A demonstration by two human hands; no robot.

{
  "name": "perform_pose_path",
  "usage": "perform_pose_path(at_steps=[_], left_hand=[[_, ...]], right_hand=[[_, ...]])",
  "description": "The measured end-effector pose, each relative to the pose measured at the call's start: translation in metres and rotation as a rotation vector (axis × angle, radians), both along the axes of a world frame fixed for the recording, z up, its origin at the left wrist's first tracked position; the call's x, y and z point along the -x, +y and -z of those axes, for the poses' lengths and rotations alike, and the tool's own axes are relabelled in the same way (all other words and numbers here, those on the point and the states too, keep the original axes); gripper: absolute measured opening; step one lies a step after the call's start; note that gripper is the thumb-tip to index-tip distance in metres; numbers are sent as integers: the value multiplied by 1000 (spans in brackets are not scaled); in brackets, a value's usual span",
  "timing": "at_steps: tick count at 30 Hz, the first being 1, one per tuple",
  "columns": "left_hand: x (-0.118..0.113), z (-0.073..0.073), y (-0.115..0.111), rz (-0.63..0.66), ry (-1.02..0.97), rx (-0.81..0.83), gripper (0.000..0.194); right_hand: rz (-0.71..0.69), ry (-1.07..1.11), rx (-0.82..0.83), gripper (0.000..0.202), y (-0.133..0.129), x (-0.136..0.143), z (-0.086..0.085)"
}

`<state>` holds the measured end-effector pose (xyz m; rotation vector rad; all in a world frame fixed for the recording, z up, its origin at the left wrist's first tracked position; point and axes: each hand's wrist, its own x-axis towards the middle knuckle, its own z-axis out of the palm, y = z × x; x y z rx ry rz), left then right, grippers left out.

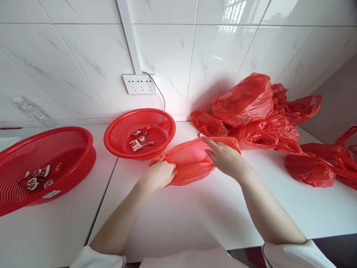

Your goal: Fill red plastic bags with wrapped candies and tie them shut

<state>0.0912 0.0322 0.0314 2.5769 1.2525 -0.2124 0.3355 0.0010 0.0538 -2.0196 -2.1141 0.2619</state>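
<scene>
A thin red plastic bag [192, 165] is stretched between my two hands over the white table, its mouth spread wide. My left hand [161, 173] is closed on the bag's left side, with the fingers curled around the plastic. At the right side, my right hand [224, 154] grips the bag's rim, its fingertips partly hidden by the plastic. Just beyond my left hand stands a round red basket [114, 143] with several small wrapped snack packets [139, 143] at its bottom.
A larger red basket [89, 149] with several packets [36, 178] stands at the left. Behind it leans a clear plastic bottle [36, 111]. Red bags [245, 104] are piled against the tiled wall, and more [312, 165] lie at the right. A socket strip [139, 83] has a cable.
</scene>
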Motion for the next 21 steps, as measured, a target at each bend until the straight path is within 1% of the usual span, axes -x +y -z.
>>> perform_pose_path(at_steps=[2,3,5,7,8,10,12,14,16,18,20,21], left_hand=[[9,-7,-3,17,-33,93,16],[13,-9,-5,12,-40,102,17],[18,-11,-8,-54,-11,62,34],[21,-10,-10,-151,44,26,51],[23,-10,-12,-198,76,23,56],[26,-9,-14,-270,139,24,59],[31,-9,-16,-308,194,24,58],[35,-5,-17,-314,225,32,57],[40,2,-16,-309,238,45,56],[45,12,-13,-302,225,60,54],[49,20,-10,-293,153,109,49],[51,23,-8,-291,91,156,45]], right_hand=[[-32,-1,100,48,11,-7,6],[-77,-7,170,51,15,-9,10],[-164,-44,324,54,20,-6,17],[-217,-79,419,49,21,3,23],[-225,-83,419,44,21,8,24],[-224,-76,345,38,20,17,27],[-223,-68,274,35,21,24,30],[-281,-22,294,34,23,26,35],[-379,67,358,38,25,26,46],[-445,144,392,31,24,26,59],[-445,188,391,21,22,27,74],[-424,211,372,19,21,28,80]])
